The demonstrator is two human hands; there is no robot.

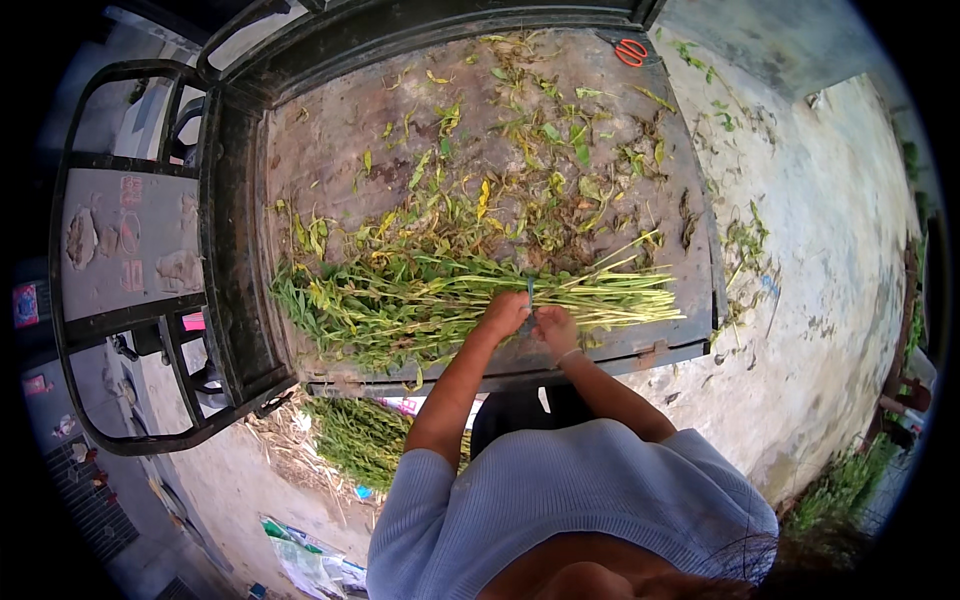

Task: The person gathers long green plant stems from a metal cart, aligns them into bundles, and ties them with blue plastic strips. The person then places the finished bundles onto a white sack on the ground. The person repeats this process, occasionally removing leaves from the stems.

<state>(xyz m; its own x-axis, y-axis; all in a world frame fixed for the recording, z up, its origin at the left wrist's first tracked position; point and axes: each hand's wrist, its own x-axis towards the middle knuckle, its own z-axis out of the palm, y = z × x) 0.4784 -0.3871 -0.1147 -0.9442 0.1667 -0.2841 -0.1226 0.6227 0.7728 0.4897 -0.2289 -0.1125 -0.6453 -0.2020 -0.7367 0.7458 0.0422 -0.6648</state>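
1. A long bundle of green leafy stalks lies crosswise near the front edge of a rusty metal cart bed, leaves to the left, pale cut stems to the right.
2. The left hand and right hand meet at the bundle's middle, both closed around a thin tie that stands up between them.
3. To bind well, it seems wise to keep the stems pressed together and the tie snug at the middle.
4. Loose leaves litter the bed; orange scissors lie at its far right corner.
5. More greens are heaped on the ground below.
6. A crumpled white and green bag lies at the lower left; a red label shows at the far left edge.
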